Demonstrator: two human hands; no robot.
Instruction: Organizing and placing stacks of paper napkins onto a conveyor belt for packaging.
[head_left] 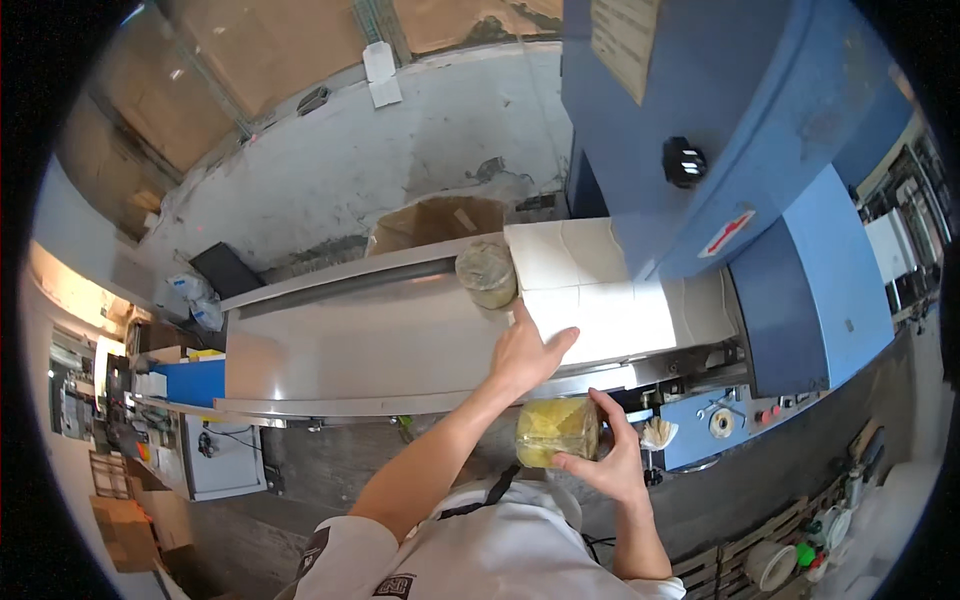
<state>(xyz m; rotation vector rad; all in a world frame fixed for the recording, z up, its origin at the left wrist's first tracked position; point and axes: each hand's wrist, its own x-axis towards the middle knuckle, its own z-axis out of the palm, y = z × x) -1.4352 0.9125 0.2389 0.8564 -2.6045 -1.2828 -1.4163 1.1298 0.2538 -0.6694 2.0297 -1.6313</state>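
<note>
Right hand grips a yellow, clear-wrapped block; open left hand seems to be positioning a round, greyish, film-wrapped pack beyond its fingertips, calling for light contact.

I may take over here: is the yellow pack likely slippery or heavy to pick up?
The yellow pack may be slippery, given its shiny surface. It's probably light enough for one-handed lifting, since only the right hand holds it.

Glare bleaches the white sheets — the metal worktop gleams softly, edges bow, corners fall black.
</note>
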